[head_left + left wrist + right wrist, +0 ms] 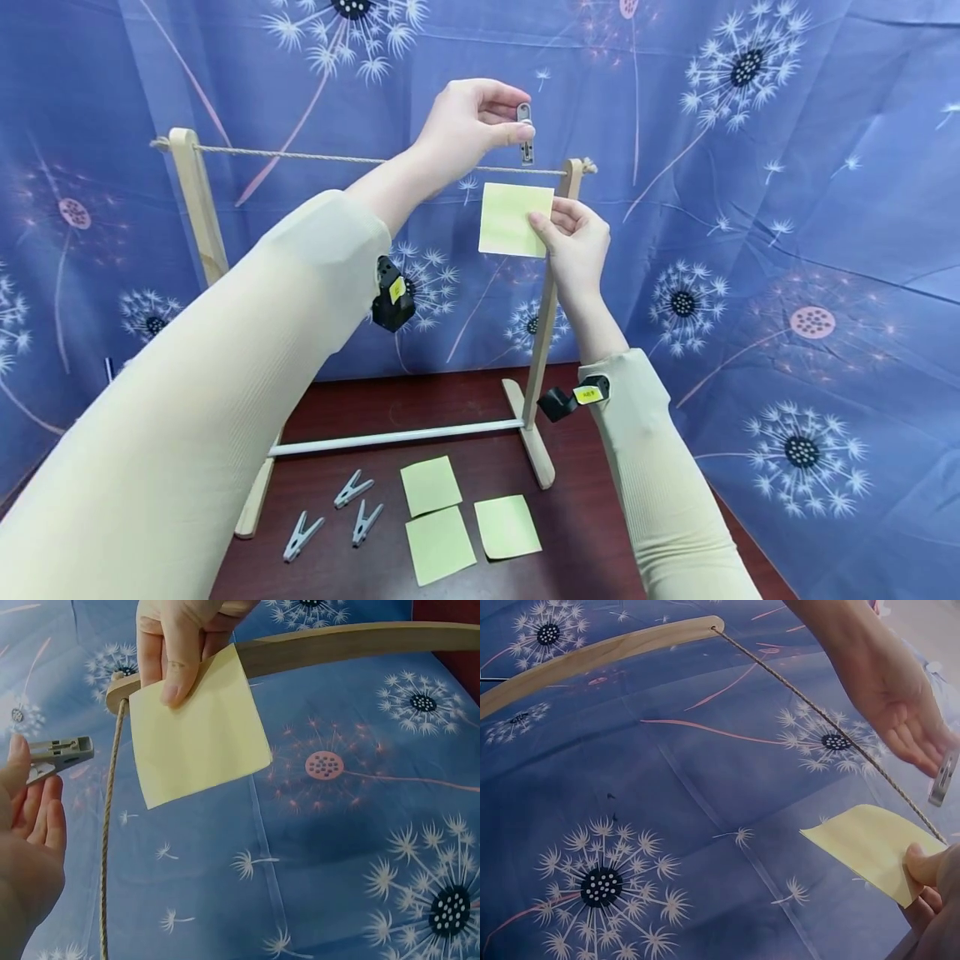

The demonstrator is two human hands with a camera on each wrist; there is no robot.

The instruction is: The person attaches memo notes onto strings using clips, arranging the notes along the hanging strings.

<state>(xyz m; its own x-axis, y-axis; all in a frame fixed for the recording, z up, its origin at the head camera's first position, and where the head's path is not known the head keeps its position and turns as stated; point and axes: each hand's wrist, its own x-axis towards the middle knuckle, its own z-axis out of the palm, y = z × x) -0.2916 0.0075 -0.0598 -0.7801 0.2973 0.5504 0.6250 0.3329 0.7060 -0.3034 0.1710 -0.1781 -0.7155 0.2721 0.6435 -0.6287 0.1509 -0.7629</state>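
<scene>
My left hand (480,121) pinches a grey clothespin (526,133) between thumb and fingers, a little above the rope (315,156). In the left wrist view the clothespin (64,754) points toward the rope (111,825) without touching it. My right hand (581,242) holds a yellow sticky note (513,218) by its right edge, thumb in front. The note hangs just below the rope near the right wooden post (551,308). From the right wrist, the note (870,847) looks slightly bent, and the rope passes behind it.
Several pieces lie on the dark red table (360,575): three grey clothespins (302,535) at the left and three yellow notes (441,546) beside them. A white bar (397,437) joins the stand's feet. Behind hangs a blue dandelion-print cloth (750,208). A left wooden post (198,204) holds the rope's other end.
</scene>
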